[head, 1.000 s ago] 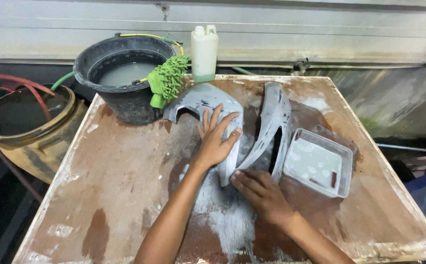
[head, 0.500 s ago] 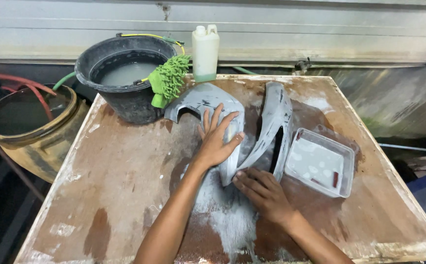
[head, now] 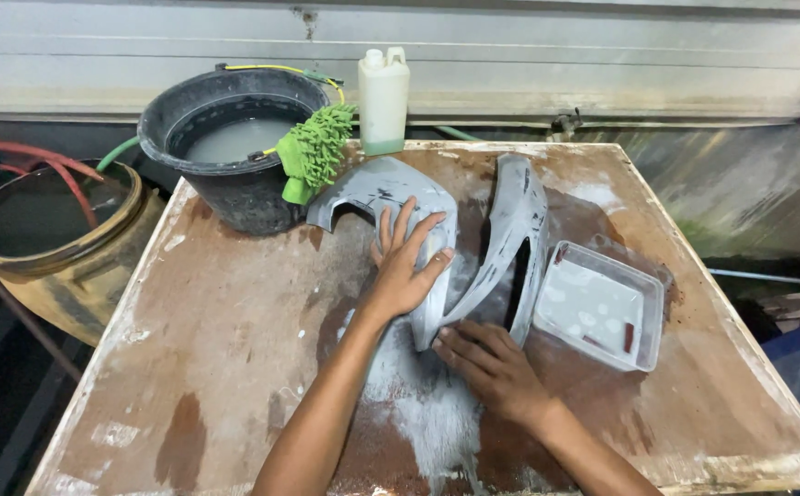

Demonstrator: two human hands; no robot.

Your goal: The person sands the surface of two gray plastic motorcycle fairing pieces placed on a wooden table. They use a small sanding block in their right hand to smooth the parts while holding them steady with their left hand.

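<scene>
wooden table (head: 235,349) wet, grey slurry near front edge | black bucket (head: 235,152) of murky water | grey fairing panel (head: 501,230) mid-table, dull, partly sanded, dark streaks left | left hand (head: 405,262) flat, fingers spread, bracing panel | right hand (head: 487,363) fingers curled, pressing panel's near tip

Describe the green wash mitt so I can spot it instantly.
Start at the black bucket of murky water on the wooden table's far left corner. The green wash mitt hangs over its right rim, beside the white jug. It is the only shaggy, bright green thing there.
</scene>
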